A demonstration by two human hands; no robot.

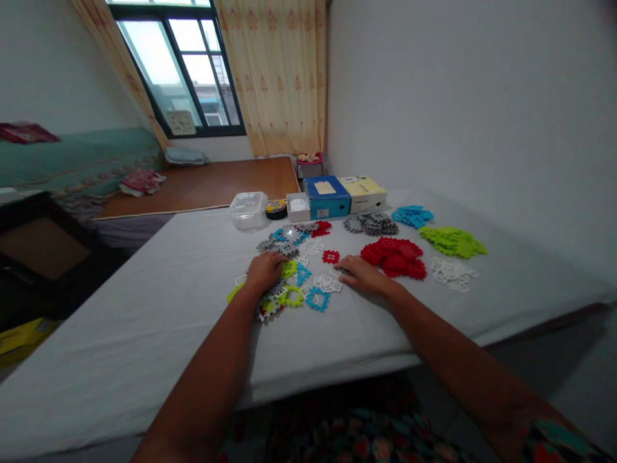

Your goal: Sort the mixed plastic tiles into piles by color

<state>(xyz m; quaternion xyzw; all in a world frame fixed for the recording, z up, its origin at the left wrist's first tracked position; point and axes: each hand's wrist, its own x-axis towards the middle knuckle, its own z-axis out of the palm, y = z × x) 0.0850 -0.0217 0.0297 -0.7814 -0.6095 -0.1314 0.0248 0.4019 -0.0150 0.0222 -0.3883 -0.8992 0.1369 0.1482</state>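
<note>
Both my hands rest on a white-covered table [144, 321] among loose plastic interlocking pieces. My left hand [265, 270] lies knuckles up on a mixed heap of green, blue, grey and white pieces [294, 289]; its fingers curl down and what they hold is hidden. My right hand [359, 273] lies palm down with fingers pointing left, touching small white square pieces [328, 283]. A single red piece [330, 256] sits between the hands, a little farther back. Sorted piles lie to the right: red [395, 257], grey [371, 223], blue [412, 216], green [453, 241], white [453, 273].
At the table's back stand a clear plastic tub [248, 210], a small white box [297, 207], a blue box [326, 197] and a yellow box [362, 191]. A white wall [457, 96] runs along the right. A wooden platform [202, 183], window [187, 71] and curtains lie beyond.
</note>
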